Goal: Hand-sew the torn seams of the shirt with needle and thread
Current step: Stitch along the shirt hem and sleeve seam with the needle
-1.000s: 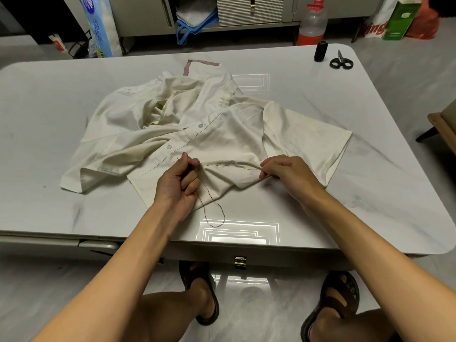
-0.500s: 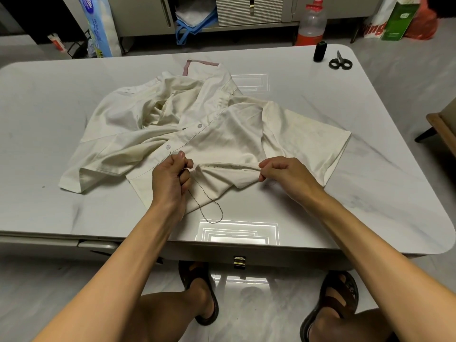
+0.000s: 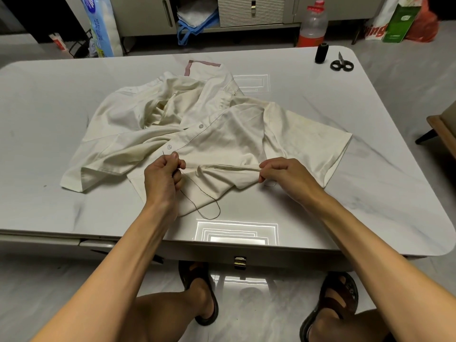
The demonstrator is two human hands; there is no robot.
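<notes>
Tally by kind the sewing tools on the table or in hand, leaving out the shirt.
Black thread spool: 1
Small black-handled scissors: 1
Thin metal needle, pinched in the left hand: 1
Dark sewing thread: 1
Total: 4

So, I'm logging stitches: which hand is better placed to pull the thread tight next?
Left, likely. The left hand pinches the needle, thread running from it into the shirt; the right hand only pinches the fold, holding it taut.

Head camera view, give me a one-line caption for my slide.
Left hand holds the needle, thread taut along the shirt seam pinched by the right hand.
</notes>
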